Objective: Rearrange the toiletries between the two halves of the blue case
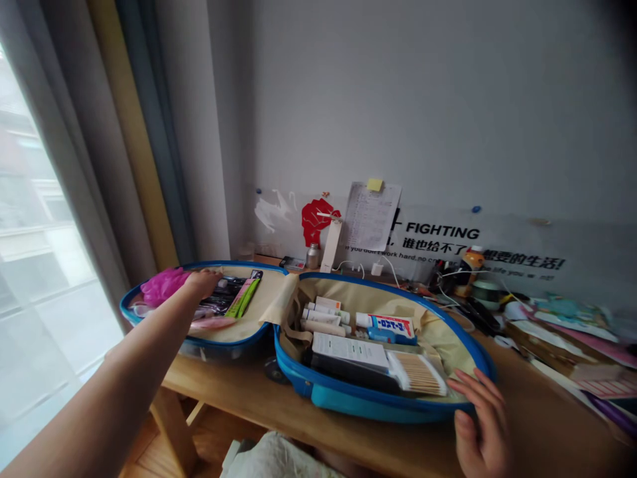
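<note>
A blue-rimmed suitcase (293, 378) lies open on the wooden desk, its two halves side by side. My left hand (203, 283) reaches into the left half, over dark packaged items (222, 299). Its fingers are small and partly hidden, so its grip is unclear. Beside it are a pink mesh bath puff (163, 287) and a green packet (243, 299). With fingers apart, my right hand (482, 418) is at the near right rim of the other half. That half holds a toothpaste box (393, 324), white tubes (321, 317), a white box (348, 352) and a pack of cotton swabs (418, 373).
Behind the suitcase stand a white lamp-like post (330, 245) and a small metallic bottle (312, 255). An orange-capped bottle (470, 269), cables and papers crowd the right of the desk (537, 425). A curtain (99, 133) hangs by the window at left.
</note>
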A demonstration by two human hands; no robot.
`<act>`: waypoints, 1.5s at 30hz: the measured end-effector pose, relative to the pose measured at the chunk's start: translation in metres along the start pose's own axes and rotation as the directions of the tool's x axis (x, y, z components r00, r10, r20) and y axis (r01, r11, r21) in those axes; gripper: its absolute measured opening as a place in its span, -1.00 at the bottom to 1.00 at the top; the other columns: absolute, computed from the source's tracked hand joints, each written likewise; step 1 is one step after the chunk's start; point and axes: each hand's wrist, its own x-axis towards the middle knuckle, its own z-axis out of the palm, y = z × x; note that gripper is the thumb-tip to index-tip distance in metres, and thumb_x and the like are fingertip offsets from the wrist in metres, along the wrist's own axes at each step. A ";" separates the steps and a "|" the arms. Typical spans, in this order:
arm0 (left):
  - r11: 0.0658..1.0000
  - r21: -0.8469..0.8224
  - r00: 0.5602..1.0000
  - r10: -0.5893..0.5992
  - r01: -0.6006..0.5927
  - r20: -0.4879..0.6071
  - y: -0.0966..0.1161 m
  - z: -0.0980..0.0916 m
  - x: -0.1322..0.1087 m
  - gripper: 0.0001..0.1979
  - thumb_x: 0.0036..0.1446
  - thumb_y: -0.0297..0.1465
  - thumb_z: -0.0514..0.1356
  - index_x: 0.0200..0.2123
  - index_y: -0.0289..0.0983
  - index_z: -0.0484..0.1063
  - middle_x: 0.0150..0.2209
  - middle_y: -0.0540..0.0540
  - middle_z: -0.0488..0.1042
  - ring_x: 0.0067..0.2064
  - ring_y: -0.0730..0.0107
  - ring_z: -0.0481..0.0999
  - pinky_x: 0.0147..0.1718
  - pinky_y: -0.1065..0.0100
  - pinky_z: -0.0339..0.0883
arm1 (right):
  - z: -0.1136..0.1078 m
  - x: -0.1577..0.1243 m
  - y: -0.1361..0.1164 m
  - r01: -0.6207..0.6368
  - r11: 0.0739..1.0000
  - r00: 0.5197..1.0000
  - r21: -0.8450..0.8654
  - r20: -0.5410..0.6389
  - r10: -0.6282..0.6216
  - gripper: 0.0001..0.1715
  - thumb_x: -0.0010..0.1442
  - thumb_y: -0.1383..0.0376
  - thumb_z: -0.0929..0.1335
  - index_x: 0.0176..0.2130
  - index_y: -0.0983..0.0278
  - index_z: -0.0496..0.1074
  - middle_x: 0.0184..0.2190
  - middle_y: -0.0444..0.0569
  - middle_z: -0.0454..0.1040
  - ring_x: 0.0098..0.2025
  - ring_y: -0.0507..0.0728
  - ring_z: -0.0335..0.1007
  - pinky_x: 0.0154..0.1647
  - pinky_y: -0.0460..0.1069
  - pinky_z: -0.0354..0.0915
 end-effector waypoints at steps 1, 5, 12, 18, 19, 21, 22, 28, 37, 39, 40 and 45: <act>1.000 0.016 1.000 -0.015 0.015 0.020 0.001 0.000 0.000 -0.63 0.28 -0.24 0.22 0.08 -0.29 0.40 0.09 -0.19 0.44 0.08 0.15 0.47 0.05 -0.01 0.42 | 0.000 -0.001 0.000 -0.001 1.000 1.000 0.001 0.000 0.001 -0.60 0.40 0.07 0.16 -0.03 0.24 0.40 -0.05 0.17 0.46 0.20 0.37 0.28 0.12 0.31 0.25; 0.998 0.045 0.997 -0.055 0.053 0.054 0.008 -0.004 -0.007 -0.64 0.29 -0.25 0.22 0.07 -0.29 0.40 0.06 -0.17 0.46 0.02 0.20 0.50 -0.01 0.04 0.46 | 0.001 -0.002 0.001 0.006 1.000 1.000 -0.004 -0.002 -0.006 -0.59 0.40 0.06 0.17 -0.03 0.25 0.39 -0.05 0.17 0.45 0.21 0.38 0.27 0.12 0.30 0.25; 0.998 -0.055 0.991 0.006 -0.014 -0.135 0.048 -0.044 -0.012 -0.63 0.38 -0.37 0.02 0.20 -0.30 0.28 0.12 -0.29 0.45 0.11 0.11 0.50 0.06 0.10 0.39 | 0.001 -0.001 0.001 0.011 1.000 1.000 0.000 -0.011 -0.011 -0.61 0.40 0.08 0.17 -0.04 0.25 0.40 -0.05 0.15 0.46 0.21 0.37 0.27 0.13 0.30 0.24; 0.882 -0.130 0.874 0.412 -0.453 -0.257 0.163 -0.084 0.006 -0.56 0.37 -0.29 0.02 0.27 -0.22 0.24 0.21 -0.19 0.41 0.21 0.20 0.41 0.18 0.25 0.26 | 0.002 -0.002 0.001 0.003 1.000 1.000 0.016 -0.011 -0.003 -0.62 0.39 0.10 0.18 -0.03 0.26 0.40 -0.05 0.17 0.46 0.21 0.38 0.26 0.14 0.32 0.23; 0.845 -0.136 0.845 0.480 -0.517 -0.235 0.184 -0.085 0.008 -0.56 0.34 -0.30 0.07 0.25 -0.21 0.28 0.18 -0.17 0.44 0.17 0.20 0.44 0.16 0.26 0.29 | 0.002 -0.002 0.001 0.004 1.000 1.000 0.016 -0.009 -0.004 -0.63 0.39 0.10 0.18 -0.03 0.25 0.40 -0.05 0.17 0.46 0.21 0.38 0.26 0.14 0.33 0.23; 0.786 -0.147 0.798 0.575 -0.600 -0.181 0.219 -0.084 0.010 -0.59 0.30 -0.30 0.17 0.19 -0.22 0.35 0.14 -0.17 0.46 0.12 0.20 0.47 0.12 0.20 0.34 | 0.002 -0.001 0.001 0.003 1.000 1.000 0.016 -0.010 -0.003 -0.64 0.39 0.11 0.18 -0.03 0.25 0.40 -0.05 0.16 0.46 0.21 0.37 0.27 0.13 0.32 0.24; 0.770 -0.150 0.785 0.602 -0.620 -0.148 0.233 -0.081 0.011 -0.60 0.29 -0.29 0.19 0.17 -0.24 0.37 0.12 -0.18 0.47 0.09 0.19 0.49 0.10 0.13 0.37 | 0.002 -0.001 0.001 0.002 1.000 1.000 0.015 -0.012 -0.002 -0.64 0.39 0.11 0.18 -0.03 0.25 0.40 -0.04 0.16 0.46 0.21 0.37 0.27 0.13 0.31 0.25; 0.794 -0.153 0.801 0.598 -0.588 0.024 0.269 -0.061 0.018 -0.63 0.30 -0.23 0.20 0.10 -0.27 0.39 0.07 -0.18 0.45 0.01 0.21 0.50 -0.02 0.06 0.46 | 0.002 -0.001 -0.001 0.007 1.000 1.000 0.013 -0.020 -0.007 -0.63 0.40 0.10 0.17 -0.04 0.24 0.39 -0.05 0.15 0.46 0.19 0.35 0.28 0.11 0.29 0.25; 0.785 -0.184 0.784 0.613 -0.591 0.095 0.262 -0.054 0.022 -0.64 0.30 -0.23 0.20 0.08 -0.27 0.40 0.07 -0.18 0.45 0.02 0.21 0.50 0.00 0.05 0.45 | 0.001 -0.002 0.001 -0.012 1.000 1.000 0.007 -0.007 0.012 -0.62 0.39 0.09 0.17 -0.04 0.24 0.40 -0.05 0.15 0.46 0.17 0.35 0.30 0.10 0.30 0.27; 0.779 -0.188 0.781 0.620 -0.599 0.082 0.262 -0.054 0.021 -0.65 0.31 -0.23 0.19 0.08 -0.27 0.41 0.08 -0.18 0.45 0.03 0.21 0.49 0.02 0.04 0.44 | 0.002 -0.003 0.001 -0.012 1.000 1.000 0.006 -0.006 0.012 -0.63 0.39 0.09 0.17 -0.04 0.24 0.39 -0.05 0.15 0.46 0.18 0.35 0.30 0.11 0.30 0.26; 0.777 -0.188 0.780 0.622 -0.601 0.075 0.262 -0.053 0.021 -0.66 0.31 -0.23 0.19 0.07 -0.26 0.41 0.08 -0.18 0.45 0.04 0.21 0.49 0.02 0.05 0.44 | 0.002 -0.003 0.001 -0.010 1.000 1.000 0.006 -0.006 0.010 -0.63 0.39 0.10 0.17 -0.04 0.24 0.39 -0.05 0.15 0.46 0.18 0.35 0.30 0.11 0.30 0.26; 0.777 -0.184 0.783 0.619 -0.602 0.054 0.263 -0.052 0.020 -0.65 0.31 -0.23 0.20 0.08 -0.28 0.40 0.08 -0.18 0.45 0.03 0.20 0.50 0.01 0.04 0.45 | 0.002 -0.002 0.001 -0.005 1.000 1.000 0.015 -0.012 0.005 -0.63 0.40 0.10 0.17 -0.03 0.24 0.40 -0.03 0.15 0.46 0.20 0.36 0.28 0.12 0.30 0.24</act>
